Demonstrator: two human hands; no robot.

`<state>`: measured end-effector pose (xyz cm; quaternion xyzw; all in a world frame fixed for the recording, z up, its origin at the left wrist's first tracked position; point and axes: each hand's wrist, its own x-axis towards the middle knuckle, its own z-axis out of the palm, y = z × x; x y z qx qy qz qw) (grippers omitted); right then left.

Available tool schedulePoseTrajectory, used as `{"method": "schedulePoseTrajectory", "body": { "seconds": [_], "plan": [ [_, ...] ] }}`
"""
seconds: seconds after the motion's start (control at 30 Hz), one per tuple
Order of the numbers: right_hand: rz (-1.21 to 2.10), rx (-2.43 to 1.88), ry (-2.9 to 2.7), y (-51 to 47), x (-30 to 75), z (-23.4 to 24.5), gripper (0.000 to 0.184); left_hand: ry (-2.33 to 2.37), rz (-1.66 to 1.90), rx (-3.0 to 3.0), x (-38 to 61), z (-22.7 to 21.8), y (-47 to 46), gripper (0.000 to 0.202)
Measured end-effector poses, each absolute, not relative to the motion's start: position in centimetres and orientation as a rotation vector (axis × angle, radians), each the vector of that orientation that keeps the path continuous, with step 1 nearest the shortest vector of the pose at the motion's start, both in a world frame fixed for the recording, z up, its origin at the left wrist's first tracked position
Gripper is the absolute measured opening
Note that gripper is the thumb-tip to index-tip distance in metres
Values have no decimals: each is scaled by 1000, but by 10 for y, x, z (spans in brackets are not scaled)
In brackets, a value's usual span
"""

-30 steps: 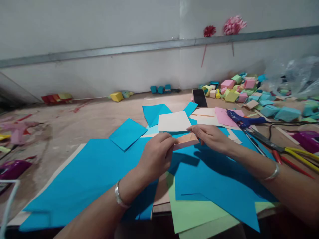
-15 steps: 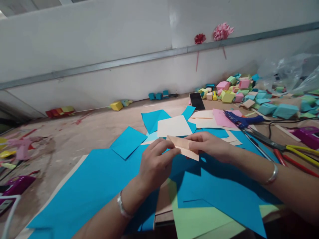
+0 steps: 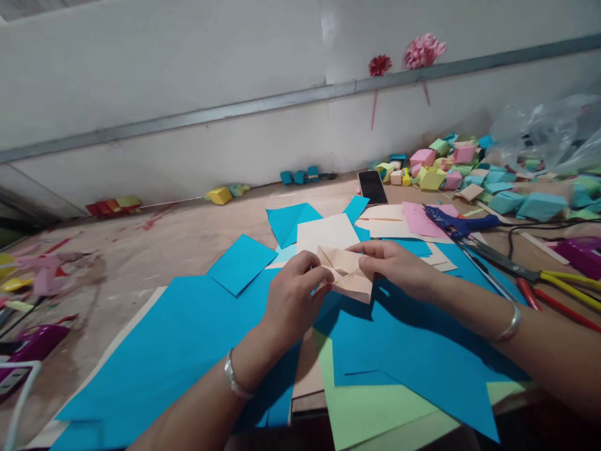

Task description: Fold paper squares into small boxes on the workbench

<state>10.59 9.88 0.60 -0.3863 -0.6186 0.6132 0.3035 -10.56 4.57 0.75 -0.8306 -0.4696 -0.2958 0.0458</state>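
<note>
Between my hands, a little above the blue sheets, is a folded piece of peach paper [image 3: 352,285] with raised sides and creases inside, like a shallow paper box. My left hand [image 3: 295,291] pinches its left side, fingers curled. At the right side my right hand [image 3: 389,263] grips the edge between thumb and fingers. Just behind the folded paper lies a cream paper square [image 3: 326,230]. Large blue paper sheets [image 3: 188,338] spread beneath both hands, with a small blue square [image 3: 242,264] to the left.
A blue glue gun [image 3: 457,222], scissors [image 3: 507,263] with yellow-and-red handles and a pen lie at the right. A phone [image 3: 372,186] rests near the wall. Many small coloured paper boxes [image 3: 432,178] are heaped at the back right. A pink glue gun [image 3: 40,275] sits far left.
The peach paper has opened from a flatter folded strip into a shallow box shape, its inside now showing. Both hands stay on it, with small finger shifts.
</note>
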Motion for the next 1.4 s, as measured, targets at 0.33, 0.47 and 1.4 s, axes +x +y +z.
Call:
{"method": "schedulePoseTrajectory", "body": {
  "seconds": [0.33,0.47,1.4],
  "plan": [
    [1051,-1119,-2033,110,112,-12,30,-1482,-462,-2816,-107,8,47,34],
    [338,-1065,-2327,111,114,-18,34,-1529,-397,-2787,-104,7,47,23],
    [215,-630,-2748,99,105,0,26,-1701,-701,-2702,-106,-1,48,38]
  ]
}}
